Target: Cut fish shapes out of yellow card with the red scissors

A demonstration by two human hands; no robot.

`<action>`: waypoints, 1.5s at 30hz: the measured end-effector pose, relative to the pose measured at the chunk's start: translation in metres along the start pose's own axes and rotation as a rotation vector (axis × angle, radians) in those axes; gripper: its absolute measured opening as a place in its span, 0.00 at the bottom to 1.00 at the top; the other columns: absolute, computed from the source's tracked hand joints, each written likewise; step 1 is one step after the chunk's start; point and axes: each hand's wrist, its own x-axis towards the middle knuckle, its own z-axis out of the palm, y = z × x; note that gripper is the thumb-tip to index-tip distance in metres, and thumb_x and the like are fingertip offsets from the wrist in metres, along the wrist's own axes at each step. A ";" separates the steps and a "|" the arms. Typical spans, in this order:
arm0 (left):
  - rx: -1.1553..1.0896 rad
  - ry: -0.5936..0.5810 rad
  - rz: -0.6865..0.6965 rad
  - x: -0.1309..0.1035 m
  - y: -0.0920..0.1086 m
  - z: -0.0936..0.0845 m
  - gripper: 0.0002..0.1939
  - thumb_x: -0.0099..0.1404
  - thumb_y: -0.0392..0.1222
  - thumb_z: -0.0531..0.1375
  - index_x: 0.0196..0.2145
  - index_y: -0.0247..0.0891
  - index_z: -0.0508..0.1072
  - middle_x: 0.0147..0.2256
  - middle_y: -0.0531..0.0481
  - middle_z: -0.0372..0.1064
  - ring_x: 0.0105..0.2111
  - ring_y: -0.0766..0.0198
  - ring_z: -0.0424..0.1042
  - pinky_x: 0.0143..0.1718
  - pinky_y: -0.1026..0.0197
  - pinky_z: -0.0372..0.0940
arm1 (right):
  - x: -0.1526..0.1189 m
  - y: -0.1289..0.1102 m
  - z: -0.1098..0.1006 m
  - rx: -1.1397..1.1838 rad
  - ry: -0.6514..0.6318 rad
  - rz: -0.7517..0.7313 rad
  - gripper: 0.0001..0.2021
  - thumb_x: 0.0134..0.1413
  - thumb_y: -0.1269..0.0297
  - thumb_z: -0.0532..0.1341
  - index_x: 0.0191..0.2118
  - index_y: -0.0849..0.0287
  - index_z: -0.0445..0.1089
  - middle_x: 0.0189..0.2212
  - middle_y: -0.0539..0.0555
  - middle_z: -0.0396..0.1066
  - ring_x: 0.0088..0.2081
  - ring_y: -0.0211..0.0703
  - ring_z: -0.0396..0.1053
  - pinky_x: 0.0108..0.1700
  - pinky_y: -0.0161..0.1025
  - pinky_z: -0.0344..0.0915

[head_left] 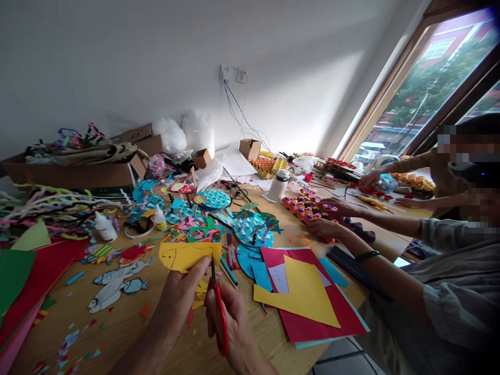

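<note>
My left hand pinches a piece of yellow paper along its lower edge. A fish outline is drawn on it in dark line. My right hand grips a pair of red-handled scissors, whose dark blades point up at the paper's right end. Below my hands lie small yellow scraps. To the left rest white and blue paper fish, cut out and drawn on. A blue woven paper piece lies beyond my right hand, with pens just in front of it.
Yellow and red sheets lie at right. Glue bottles, pipe cleaners and a cardboard box stand left. A white bottle stands at the back. A co-worker's hands touch a painted egg carton; another person works farther right.
</note>
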 end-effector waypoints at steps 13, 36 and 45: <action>0.028 -0.045 0.002 -0.002 0.006 0.000 0.10 0.51 0.42 0.62 0.16 0.40 0.69 0.20 0.56 0.69 0.30 0.61 0.71 0.33 0.64 0.65 | 0.000 -0.005 -0.006 0.007 -0.062 0.015 0.24 0.56 0.42 0.50 0.22 0.58 0.56 0.13 0.43 0.52 0.15 0.31 0.49 0.17 0.29 0.46; 0.070 -0.242 0.015 0.002 0.022 -0.007 0.06 0.52 0.40 0.60 0.20 0.39 0.68 0.22 0.57 0.65 0.27 0.63 0.64 0.31 0.63 0.60 | -0.004 -0.001 -0.015 -0.117 -0.070 0.077 0.16 0.57 0.57 0.53 0.21 0.57 0.55 0.14 0.43 0.49 0.18 0.32 0.47 0.19 0.32 0.44; 0.073 -0.265 0.004 0.004 0.025 -0.009 0.08 0.50 0.41 0.60 0.17 0.40 0.67 0.19 0.57 0.62 0.24 0.64 0.62 0.28 0.64 0.59 | -0.003 -0.002 -0.016 -0.128 -0.074 0.081 0.15 0.56 0.60 0.53 0.20 0.57 0.54 0.14 0.42 0.48 0.17 0.31 0.46 0.18 0.31 0.43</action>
